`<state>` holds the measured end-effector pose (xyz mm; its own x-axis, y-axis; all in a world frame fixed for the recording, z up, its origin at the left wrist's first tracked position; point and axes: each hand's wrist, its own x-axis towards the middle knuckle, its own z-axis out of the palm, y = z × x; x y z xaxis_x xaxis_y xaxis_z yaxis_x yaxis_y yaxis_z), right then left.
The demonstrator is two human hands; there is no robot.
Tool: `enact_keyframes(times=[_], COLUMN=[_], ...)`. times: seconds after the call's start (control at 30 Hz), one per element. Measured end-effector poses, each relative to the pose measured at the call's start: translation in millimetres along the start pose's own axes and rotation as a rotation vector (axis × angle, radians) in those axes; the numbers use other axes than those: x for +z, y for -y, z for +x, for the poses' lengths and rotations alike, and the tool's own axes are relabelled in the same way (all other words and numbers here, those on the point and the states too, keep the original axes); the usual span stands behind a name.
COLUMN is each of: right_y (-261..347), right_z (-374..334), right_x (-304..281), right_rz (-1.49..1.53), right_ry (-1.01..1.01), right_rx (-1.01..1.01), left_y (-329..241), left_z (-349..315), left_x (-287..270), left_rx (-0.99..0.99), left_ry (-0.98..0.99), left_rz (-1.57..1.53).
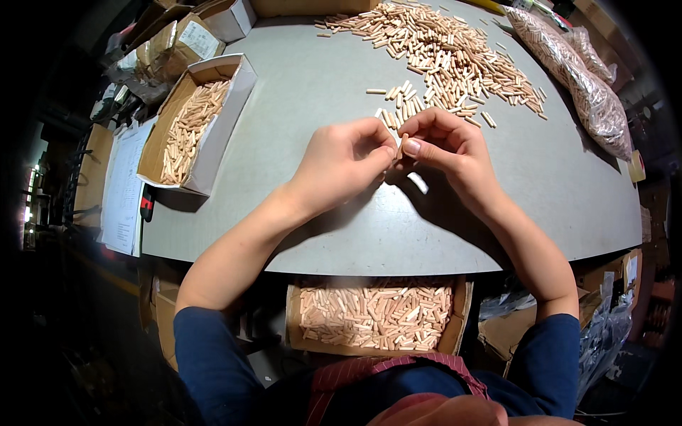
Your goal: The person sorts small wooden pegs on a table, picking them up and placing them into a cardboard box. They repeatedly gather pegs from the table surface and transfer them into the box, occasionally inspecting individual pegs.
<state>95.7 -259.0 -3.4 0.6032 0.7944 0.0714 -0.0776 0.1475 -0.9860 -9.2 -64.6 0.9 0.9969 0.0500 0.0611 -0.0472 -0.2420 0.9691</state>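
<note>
Over the middle of the grey table, my two hands meet with their fingertips close together. My right hand (pixel 455 153) pinches a small wooden dowel (pixel 403 140) between thumb and fingers. My left hand (pixel 344 157) is closed in a pinch beside it; what its fingertips hold, if anything, is hidden. Just beyond my fingers lie several loose dowels (pixel 406 103). They trail off from a large pile of pale wooden dowels (pixel 455 53) at the far side of the table (pixel 284 121).
A white cardboard box (pixel 238 106) of dowels stands at the left, beside printed sheets (pixel 124 188) and a red and black tool (pixel 146 204). Below the table's front edge sits an open carton (pixel 293 316) full of dowels. A filled plastic bag (pixel 582 78) lies at the far right.
</note>
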Motion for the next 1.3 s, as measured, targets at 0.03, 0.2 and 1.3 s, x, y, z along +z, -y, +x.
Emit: enact_keyframes(times=[0.03, 0.2, 1.3], right_y=[0.8, -3.8, -42.0], right_z=[0.1, 1.7, 62.6], right_x=[-0.6, 1.7, -178.4], right_rz=[0.023, 0.011, -0.990], right_ry=[0.003, 0.012, -0.648], right_rx=[0.012, -0.015, -0.396], left_y=[-0.4, -1.4, 38.2], left_z=[0.2, 0.0, 30.2], left_x=[-0.5, -1.6, -168.5], left_rx=[0.012, 0.072, 0.242], left_ry=[-0.003, -0.014, -0.328], left_rz=[0.011, 0.142, -1.375])
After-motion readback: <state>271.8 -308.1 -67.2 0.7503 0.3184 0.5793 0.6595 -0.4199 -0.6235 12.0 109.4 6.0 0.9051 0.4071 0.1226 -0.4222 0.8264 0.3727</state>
